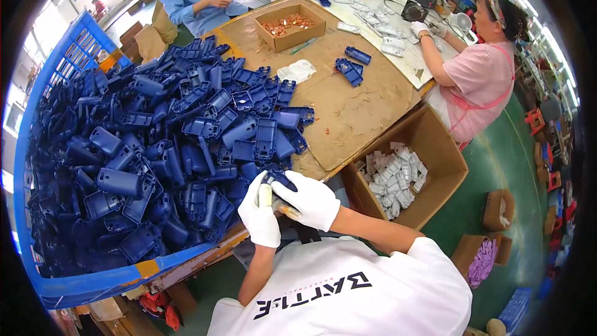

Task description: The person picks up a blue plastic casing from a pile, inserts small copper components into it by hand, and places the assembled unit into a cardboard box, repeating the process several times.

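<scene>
Both my hands, in white gloves, meet at the front edge of the work table beside a heap of dark blue plastic casings [118, 182]. Between them is one blue plastic casing [283, 180], partly covered by my fingers. My left hand [259, 214] is closed against its near side, with a pale yellow-green patch [265, 195] showing at the thumb. My right hand [311, 199] is wrapped round the other side. Something small and orange-brown [287, 210] shows under the right palm; I cannot make out what it is.
A blue crate [93, 289] holds the heap at left. On the cardboard-covered table [348, 118] are a box of copper-coloured parts [289, 40], a white cloth [297, 71] and two casings [350, 71]. A carton [435, 149] of white parts stands right. Two people work across and at right.
</scene>
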Available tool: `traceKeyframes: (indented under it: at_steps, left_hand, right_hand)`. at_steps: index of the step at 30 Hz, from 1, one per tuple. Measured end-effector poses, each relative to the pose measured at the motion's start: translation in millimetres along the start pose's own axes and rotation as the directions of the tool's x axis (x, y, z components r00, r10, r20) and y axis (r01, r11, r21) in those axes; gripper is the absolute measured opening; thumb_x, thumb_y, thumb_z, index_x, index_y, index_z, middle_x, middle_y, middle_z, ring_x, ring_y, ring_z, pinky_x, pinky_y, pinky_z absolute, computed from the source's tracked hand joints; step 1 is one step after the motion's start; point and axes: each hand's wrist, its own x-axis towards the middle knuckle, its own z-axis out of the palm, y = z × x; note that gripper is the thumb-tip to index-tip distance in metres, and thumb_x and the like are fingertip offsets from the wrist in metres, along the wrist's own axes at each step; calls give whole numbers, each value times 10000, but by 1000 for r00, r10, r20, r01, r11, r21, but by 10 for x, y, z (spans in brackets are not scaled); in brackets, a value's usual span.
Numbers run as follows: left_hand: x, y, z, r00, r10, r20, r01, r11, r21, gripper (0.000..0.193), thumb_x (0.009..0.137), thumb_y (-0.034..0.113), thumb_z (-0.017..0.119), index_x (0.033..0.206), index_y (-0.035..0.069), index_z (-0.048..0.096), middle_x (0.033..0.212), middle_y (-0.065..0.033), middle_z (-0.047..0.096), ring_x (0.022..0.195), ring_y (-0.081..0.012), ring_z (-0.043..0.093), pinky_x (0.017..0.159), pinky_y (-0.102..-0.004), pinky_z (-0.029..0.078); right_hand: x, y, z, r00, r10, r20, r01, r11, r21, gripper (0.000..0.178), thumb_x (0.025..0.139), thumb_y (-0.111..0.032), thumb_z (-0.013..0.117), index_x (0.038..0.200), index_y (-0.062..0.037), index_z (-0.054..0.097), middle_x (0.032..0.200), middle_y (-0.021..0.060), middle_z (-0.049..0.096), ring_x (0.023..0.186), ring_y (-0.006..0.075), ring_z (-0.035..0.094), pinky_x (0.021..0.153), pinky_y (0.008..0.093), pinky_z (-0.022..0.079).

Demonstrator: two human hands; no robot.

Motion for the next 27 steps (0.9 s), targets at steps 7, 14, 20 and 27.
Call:
traceKeyframes:
  at_steps: [7, 14, 20, 27]
  left_hand:
    - [-130, 32, -135, 999, 38, 0, -38, 999, 10, 319, 1004, 139, 537, 1262, -33, 612, 1098, -107, 674, 901, -125, 626, 761, -248, 521]
    - [-60, 103, -129, 998, -35, 47, 38, 998, -59, 299, 988, 84, 538, 1241, -57, 613, 1142, -131, 670, 1006, -156, 632, 893, -270, 493]
    - [25, 176, 39, 994, 46, 95, -54, 995, 87, 313, 972, 69, 539, 1253, -54, 600, 1155, -147, 672, 1019, -171, 628, 918, -285, 480]
    - [56, 138, 114, 955, 152, 254, -118, 982, -144, 556, 985, 96, 531, 1482, -17, 310, 1447, -215, 452, 1295, -297, 507, 1068, -360, 405]
  right_hand:
    - [-100, -203, 103, 999, 21, -33, -21, 1000, -2, 502, 771, -206, 716, 1242, -105, 574, 1296, 241, 525, 793, 314, 655, 700, 392, 548]
    - [-39, -261, 70, 995, 94, -17, -95, 995, -41, 527, 765, -177, 715, 1261, -83, 566, 1265, 242, 541, 830, 342, 648, 741, 394, 539]
    - [53, -161, -82, 984, 179, -7, -179, 984, 16, 467, 760, -174, 715, 1198, -82, 580, 1137, 186, 575, 849, 338, 644, 730, 404, 537]
    - [547, 1197, -389, 916, 216, -338, -269, 956, -119, 248, 861, -212, 651, 1082, -113, 598, 1042, 172, 579, 917, 366, 604, 790, 456, 507]
